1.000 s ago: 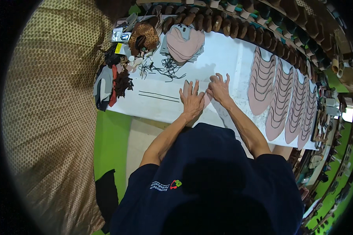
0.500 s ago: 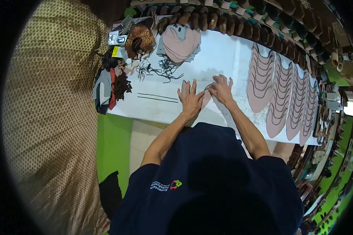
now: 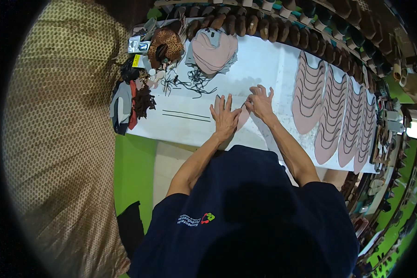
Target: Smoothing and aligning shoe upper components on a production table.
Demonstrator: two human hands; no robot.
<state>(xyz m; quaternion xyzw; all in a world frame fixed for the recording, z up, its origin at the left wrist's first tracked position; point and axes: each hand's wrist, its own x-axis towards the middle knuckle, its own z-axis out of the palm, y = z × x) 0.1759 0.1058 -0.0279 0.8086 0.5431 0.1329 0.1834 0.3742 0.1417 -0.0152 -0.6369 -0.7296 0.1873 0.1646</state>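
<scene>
A pink U-shaped shoe-upper piece lies flat on the white table in front of me. My left hand rests over it with fingers spread, pressing it down. At its curved inner edge, the thumb and forefinger of my right hand are pinched on a thin dark strip, partly hidden by the fingers; the other fingers stick out. Two more dark strips lie straight and side by side to the left of my left hand. Beyond them is a tangled heap of similar strips.
Overlapping rows of pink pieces with dark-trimmed edges cover the table's right side. A stack of pink and grey pieces sits farther back. Scraps and leopard-patterned material crowd the left end. Shoe lasts line the far edge.
My right hand has shifted slightly up and left along the piece's edge. My left hand stays put.
</scene>
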